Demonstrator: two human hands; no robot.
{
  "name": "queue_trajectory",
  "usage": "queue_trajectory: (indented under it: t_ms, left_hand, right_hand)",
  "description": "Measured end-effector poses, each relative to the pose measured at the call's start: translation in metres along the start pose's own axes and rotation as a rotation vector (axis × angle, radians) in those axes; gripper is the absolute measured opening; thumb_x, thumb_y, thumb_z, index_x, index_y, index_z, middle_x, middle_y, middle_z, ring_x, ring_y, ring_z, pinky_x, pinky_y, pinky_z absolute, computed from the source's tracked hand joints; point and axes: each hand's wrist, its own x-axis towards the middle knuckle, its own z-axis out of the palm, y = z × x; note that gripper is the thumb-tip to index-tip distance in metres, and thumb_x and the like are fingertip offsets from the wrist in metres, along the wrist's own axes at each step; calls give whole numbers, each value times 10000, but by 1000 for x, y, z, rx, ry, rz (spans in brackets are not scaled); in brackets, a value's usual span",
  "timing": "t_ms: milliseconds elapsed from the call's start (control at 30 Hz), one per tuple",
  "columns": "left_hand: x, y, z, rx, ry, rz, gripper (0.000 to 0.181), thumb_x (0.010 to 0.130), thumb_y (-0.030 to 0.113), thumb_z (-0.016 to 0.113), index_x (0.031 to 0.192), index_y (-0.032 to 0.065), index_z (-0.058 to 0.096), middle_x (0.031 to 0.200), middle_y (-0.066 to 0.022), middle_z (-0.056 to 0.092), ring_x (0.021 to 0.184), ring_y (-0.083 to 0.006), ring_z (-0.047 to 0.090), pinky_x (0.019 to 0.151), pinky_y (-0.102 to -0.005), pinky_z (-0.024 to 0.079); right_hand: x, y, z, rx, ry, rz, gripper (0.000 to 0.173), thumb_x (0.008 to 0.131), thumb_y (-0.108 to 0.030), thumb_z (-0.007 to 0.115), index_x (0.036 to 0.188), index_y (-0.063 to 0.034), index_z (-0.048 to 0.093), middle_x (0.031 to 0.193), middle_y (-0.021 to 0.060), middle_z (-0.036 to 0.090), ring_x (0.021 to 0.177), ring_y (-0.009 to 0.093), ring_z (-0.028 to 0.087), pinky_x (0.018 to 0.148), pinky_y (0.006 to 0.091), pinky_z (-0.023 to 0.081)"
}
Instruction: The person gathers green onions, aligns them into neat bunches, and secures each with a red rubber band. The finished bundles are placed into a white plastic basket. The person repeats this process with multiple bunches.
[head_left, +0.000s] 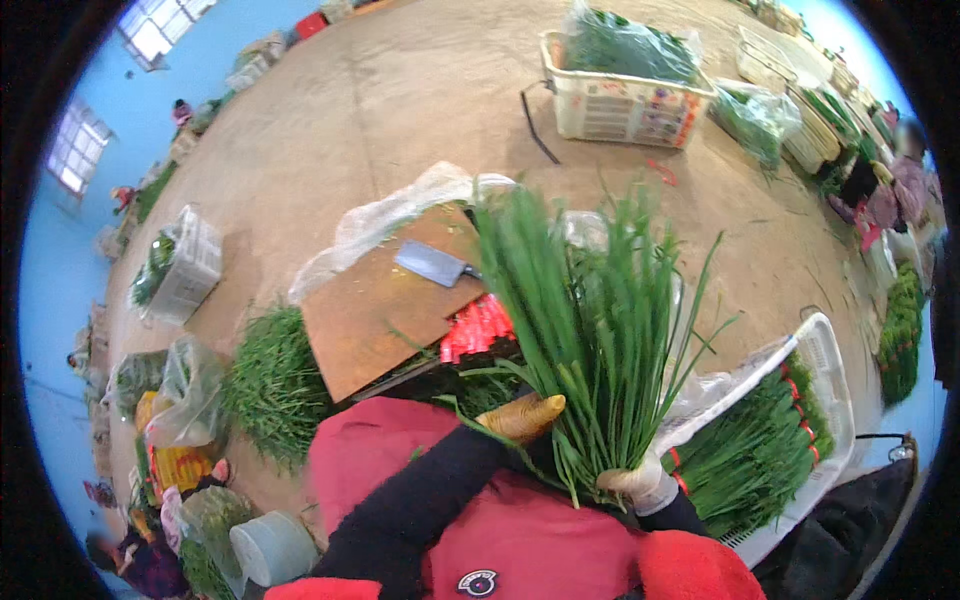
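Observation:
A large fanned bunch of green leafy stalks, perhaps garlic chives, stands upright before me. My right hand and left hand are both gloved. The left sleeve ends in my left hand, in a yellowish glove, beside the bunch at its left; whether it grips any stalks is unclear. My right hand, in a whitish glove, is closed around the lower ends of the bunch. A cleaver lies on a brown board, its handle partly behind the leaves. Red ties lie beside the board.
At right, a white plastic crate holds tied green bundles. Loose greens lie left of the board. A filled crate stands ahead, another at left. A white roll is near lower left. People sit at both sides.

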Motion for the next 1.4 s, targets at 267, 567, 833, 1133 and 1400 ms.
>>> queue_trajectory:
  t_ms: [267, 567, 833, 1133, 1400]
  left_hand:
    - [-87, -20, -41, -331, 154, 361, 1005, 634, 721, 632, 1380, 100, 371, 1350, -82, 465, 1213, -239, 466, 1022, -432, 376]
    - [-170, -6, -77, -431, 372, 610, 924, 639, 533, 776, 1341, 62, 406, 1283, -127, 516, 1153, -286, 522, 965, -447, 441]
    - [-222, 45, -82, -246, 524, 637, 598, 708, 206, 751, 1192, -34, 495, 1086, -210, 609, 860, -290, 660, 743, -420, 569]
    - [-244, 132, -92, 238, 567, 942, 320, 767, 70, 721, 1051, 10, 587, 923, -81, 637, 820, -211, 620, 706, -344, 535]
    - [-214, 141, -187, 422, 989, 840, 254, 788, 28, 692, 1019, -18, 595, 990, -78, 628, 906, -149, 598, 798, -295, 504]
  right_hand:
    - [-3, -23, 76, -148, -376, 294, 754, 684, -92, 790, 1326, -32, 399, 1284, 71, 531, 1149, 161, 509, 992, 323, 388]
    - [22, -15, 130, -149, -589, 525, 733, 699, 23, 720, 1346, -31, 379, 1267, 68, 546, 1131, 153, 516, 994, 314, 386]
    - [69, 23, 148, -189, -716, 488, 791, 662, -7, 763, 1353, -17, 380, 1307, 84, 517, 1177, 174, 480, 1023, 337, 360]
    - [182, 50, 172, -775, -351, -4, 996, 633, -202, 828, 1437, -88, 251, 1303, 149, 501, 1196, 239, 479, 982, 339, 403]
    - [185, 85, 124, -537, -147, 343, 551, 779, -127, 700, 1275, -5, 493, 1178, 118, 595, 1060, 173, 573, 926, 301, 450]
